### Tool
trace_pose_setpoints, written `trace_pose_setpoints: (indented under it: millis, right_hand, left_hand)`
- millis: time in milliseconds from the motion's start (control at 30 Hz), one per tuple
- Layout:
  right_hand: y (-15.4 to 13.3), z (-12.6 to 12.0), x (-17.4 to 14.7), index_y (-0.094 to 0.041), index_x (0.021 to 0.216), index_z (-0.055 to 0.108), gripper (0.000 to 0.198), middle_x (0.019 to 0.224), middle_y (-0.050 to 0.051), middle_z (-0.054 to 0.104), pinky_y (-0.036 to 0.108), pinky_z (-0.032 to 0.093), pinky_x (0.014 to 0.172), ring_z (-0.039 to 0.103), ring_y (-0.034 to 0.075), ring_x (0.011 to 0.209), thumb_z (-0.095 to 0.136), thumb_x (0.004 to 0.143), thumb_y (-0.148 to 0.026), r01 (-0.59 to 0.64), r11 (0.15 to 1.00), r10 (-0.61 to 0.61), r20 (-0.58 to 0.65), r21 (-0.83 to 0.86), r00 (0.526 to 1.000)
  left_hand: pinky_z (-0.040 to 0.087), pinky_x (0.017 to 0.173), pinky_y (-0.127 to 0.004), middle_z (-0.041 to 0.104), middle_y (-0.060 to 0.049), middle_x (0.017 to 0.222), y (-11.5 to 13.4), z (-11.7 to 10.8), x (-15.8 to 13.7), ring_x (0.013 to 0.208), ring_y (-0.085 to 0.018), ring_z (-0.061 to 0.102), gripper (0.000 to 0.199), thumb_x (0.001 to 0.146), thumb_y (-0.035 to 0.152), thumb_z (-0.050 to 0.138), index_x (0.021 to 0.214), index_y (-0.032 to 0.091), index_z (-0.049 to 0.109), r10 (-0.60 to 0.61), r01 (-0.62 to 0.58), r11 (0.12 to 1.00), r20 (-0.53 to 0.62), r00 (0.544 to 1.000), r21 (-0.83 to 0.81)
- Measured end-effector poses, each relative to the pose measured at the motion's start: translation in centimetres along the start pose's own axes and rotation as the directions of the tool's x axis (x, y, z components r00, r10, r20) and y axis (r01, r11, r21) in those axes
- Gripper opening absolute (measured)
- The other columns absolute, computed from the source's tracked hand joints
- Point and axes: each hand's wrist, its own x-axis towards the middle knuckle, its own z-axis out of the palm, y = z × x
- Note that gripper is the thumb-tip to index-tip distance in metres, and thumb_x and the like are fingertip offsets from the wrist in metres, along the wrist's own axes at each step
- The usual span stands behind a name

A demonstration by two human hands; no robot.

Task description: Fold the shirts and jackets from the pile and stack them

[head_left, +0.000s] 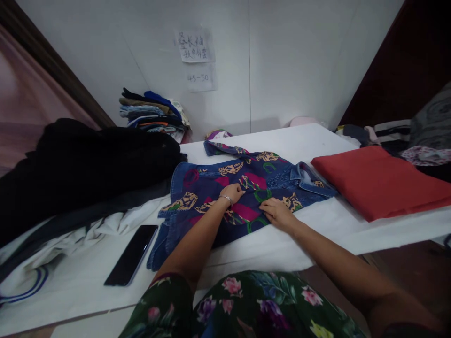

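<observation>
Jacket, on white table left of red cloth, is being touched by left hand and right hand; whether it is being pinched by bent fingers cannot be told.

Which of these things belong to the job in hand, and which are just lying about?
Seems part of the job:
patterned denim jacket, left hand and right hand on it

Apparently just lying about:
smartphone
folded red fabric
black clothing heap
stacked clothes
</observation>
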Motion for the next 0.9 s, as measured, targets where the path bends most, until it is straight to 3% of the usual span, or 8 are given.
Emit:
trace_pose_setpoints:
  millis: [167,300,500,633,800,900]
  right_hand:
    - [-0.1,0.0,-0.2,-0.020,0.102,0.068,0.029,0.097,0.010,0.067,0.037,0.046,0.074,0.057,0.022,0.089,0.044,0.088,-0.012,0.019,1.000,-0.019,-0.041,-0.005,0.999]
    - [-0.2,-0.1,-0.2,-0.019,0.098,0.068,0.028,0.095,0.009,0.066,0.037,0.045,0.074,0.055,0.022,0.088,0.046,0.084,-0.009,0.020,1.000,-0.020,-0.068,0.008,0.998]
    - [-0.1,-0.3,-0.2,-0.021,0.084,0.068,0.027,0.086,0.006,0.064,0.035,0.043,0.072,0.055,0.020,0.081,0.049,0.072,-0.006,-0.001,0.998,0.002,-0.016,0.069,1.000]
    - [-0.1,-0.5,-0.2,-0.020,0.082,0.068,0.027,0.085,0.006,0.063,0.034,0.042,0.071,0.053,0.020,0.080,0.048,0.070,-0.006,0.016,0.998,-0.014,-0.020,0.065,1.000]
    - [-0.1,-0.3,-0.2,-0.020,0.088,0.067,0.031,0.086,0.006,0.063,0.034,0.041,0.070,0.052,0.020,0.079,0.048,0.070,-0.004,0.066,0.997,-0.064,-0.051,0.040,0.997]
    - [0.0,-0.1,-0.2,-0.020,0.085,0.066,0.029,0.085,0.006,0.062,0.034,0.040,0.069,0.052,0.019,0.078,0.049,0.068,-0.003,0.082,0.995,-0.078,-0.069,0.058,0.995]
  left_hand:
    - [0.044,0.069,-0.026,0.070,-0.002,0.085,-0.2,0.0,-0.3,0.082,-0.018,0.064,0.025,0.083,0.046,0.057,0.078,0.023,0.066,0.027,-0.026,0.998,0.010,1.000,-0.054]
    - [0.043,0.070,-0.024,0.070,-0.001,0.087,-0.3,0.2,-0.3,0.083,-0.015,0.063,0.021,0.089,0.038,0.051,0.083,0.023,0.064,0.034,-0.039,0.995,-0.062,0.997,-0.089]
    - [0.043,0.077,-0.030,0.070,-0.006,0.092,0.1,0.7,-0.3,0.090,-0.020,0.064,0.023,0.092,0.037,0.044,0.089,0.022,0.061,-0.014,0.005,0.998,-0.161,0.987,-0.055]
    - [0.043,0.077,-0.028,0.070,-0.005,0.096,0.1,0.3,-0.1,0.093,-0.019,0.063,0.021,0.090,0.038,0.048,0.091,0.023,0.063,-0.011,0.001,0.995,-0.101,0.995,-0.100]
    - [0.043,0.072,-0.024,0.072,-0.004,0.092,1.0,-0.4,1.2,0.089,-0.019,0.064,0.039,0.087,0.054,0.046,0.083,0.022,0.069,0.048,-0.048,0.992,-0.001,0.999,-0.113]
    - [0.044,0.072,-0.024,0.072,-0.003,0.089,2.5,0.1,1.8,0.088,-0.019,0.065,0.031,0.081,0.051,0.058,0.076,0.023,0.069,0.046,-0.044,0.993,0.017,0.999,-0.107]
